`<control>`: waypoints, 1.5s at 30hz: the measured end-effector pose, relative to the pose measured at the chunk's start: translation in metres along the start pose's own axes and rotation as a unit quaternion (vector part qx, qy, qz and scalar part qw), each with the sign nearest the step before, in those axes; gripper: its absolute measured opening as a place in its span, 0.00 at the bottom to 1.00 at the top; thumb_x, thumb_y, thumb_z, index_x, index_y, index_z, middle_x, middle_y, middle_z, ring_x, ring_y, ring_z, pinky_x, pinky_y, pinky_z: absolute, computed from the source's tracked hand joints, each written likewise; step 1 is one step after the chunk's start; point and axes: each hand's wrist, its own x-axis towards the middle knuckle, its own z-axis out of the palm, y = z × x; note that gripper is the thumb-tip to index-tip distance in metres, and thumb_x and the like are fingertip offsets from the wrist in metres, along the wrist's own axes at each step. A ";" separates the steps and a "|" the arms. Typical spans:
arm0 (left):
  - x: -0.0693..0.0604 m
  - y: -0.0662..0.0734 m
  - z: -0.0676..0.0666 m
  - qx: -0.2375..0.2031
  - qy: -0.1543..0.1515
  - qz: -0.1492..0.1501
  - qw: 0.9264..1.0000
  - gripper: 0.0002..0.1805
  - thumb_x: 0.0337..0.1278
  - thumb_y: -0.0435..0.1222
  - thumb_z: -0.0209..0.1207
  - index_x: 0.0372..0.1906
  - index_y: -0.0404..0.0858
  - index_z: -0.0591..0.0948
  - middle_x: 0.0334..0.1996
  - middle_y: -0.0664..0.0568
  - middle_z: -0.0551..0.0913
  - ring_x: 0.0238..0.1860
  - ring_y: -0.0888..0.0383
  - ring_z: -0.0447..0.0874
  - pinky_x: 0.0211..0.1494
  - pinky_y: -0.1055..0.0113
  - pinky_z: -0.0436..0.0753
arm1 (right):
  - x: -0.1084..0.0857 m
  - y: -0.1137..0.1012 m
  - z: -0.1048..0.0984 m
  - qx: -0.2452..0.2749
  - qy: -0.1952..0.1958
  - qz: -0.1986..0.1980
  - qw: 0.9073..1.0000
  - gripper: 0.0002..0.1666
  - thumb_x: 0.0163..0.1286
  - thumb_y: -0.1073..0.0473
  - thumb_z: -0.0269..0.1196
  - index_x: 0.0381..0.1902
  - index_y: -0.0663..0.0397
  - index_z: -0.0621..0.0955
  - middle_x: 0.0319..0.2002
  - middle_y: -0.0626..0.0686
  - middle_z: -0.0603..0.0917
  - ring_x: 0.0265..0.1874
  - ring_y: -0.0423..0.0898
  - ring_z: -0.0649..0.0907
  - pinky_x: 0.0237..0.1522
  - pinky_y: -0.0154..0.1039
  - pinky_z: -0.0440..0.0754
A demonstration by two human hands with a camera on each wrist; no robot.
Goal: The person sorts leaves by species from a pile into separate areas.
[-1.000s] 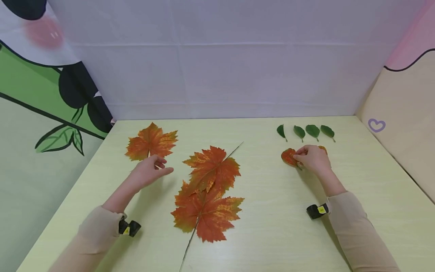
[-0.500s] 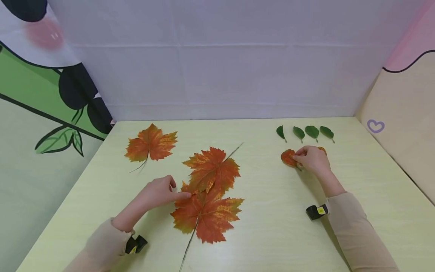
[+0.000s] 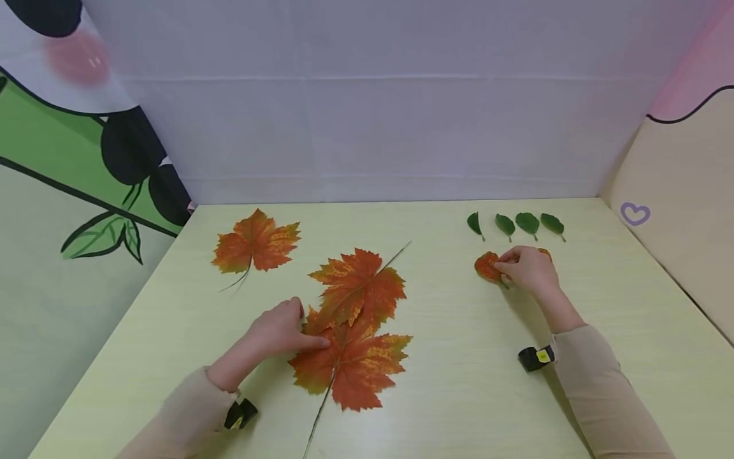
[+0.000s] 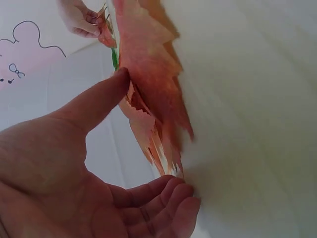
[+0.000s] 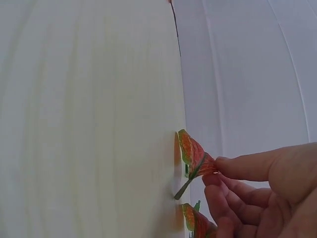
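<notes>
My left hand (image 3: pixel 279 333) is at the left edge of the lower large orange maple leaf (image 3: pixel 367 363). In the left wrist view its thumb (image 4: pixel 99 99) touches the leaf while the other fingers (image 4: pixel 171 201), well apart from the thumb, lie by the leaf's edge. A second maple leaf (image 3: pixel 361 280) overlaps the lower one from behind. On the right, my right hand (image 3: pixel 530 271) pinches a small red-orange leaf (image 5: pixel 195 156) by its edge between thumb and fingers. Another small red-orange leaf (image 5: pixel 195 223) lies beside it, mostly hidden by this hand in the head view.
A third maple leaf (image 3: pixel 257 239) lies at the back left of the pale table (image 3: pixel 447 382). Several small green leaves (image 3: pixel 527 222) form a row at the back right. A pale cloth wall (image 3: pixel 395 134) rises behind the table.
My left hand has left the back-left maple leaf, coming right and toward me to the lower maple leaf, where its thumb now rests. The right hand has stayed at the small red-orange leaf.
</notes>
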 end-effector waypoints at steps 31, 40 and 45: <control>0.006 -0.004 0.004 -0.078 -0.049 0.013 0.996 0.18 0.39 0.40 0.69 0.31 0.37 0.74 0.22 0.52 0.74 0.23 0.59 0.69 0.25 0.68 0.68 | 0.011 -0.053 0.009 0.024 0.031 -0.063 0.997 0.16 0.63 0.53 0.58 0.42 0.58 0.79 0.42 0.59 0.81 0.40 0.54 0.78 0.37 0.44 0.74; 0.004 -0.010 0.002 -0.147 -0.064 0.033 0.987 0.16 0.41 0.40 0.68 0.29 0.36 0.74 0.22 0.52 0.71 0.25 0.58 0.67 0.27 0.67 0.66 | 0.035 -0.089 0.043 0.047 -0.061 -0.166 0.983 0.16 0.61 0.56 0.61 0.43 0.60 0.79 0.37 0.55 0.82 0.38 0.50 0.79 0.39 0.41 0.74; 0.002 -0.010 0.001 -0.184 -0.074 0.034 0.980 0.16 0.43 0.39 0.67 0.24 0.36 0.71 0.19 0.54 0.67 0.23 0.59 0.65 0.25 0.67 0.64 | 0.049 -0.101 0.056 0.055 -0.118 -0.248 0.960 0.15 0.61 0.57 0.62 0.44 0.60 0.79 0.34 0.51 0.81 0.34 0.45 0.78 0.38 0.38 0.74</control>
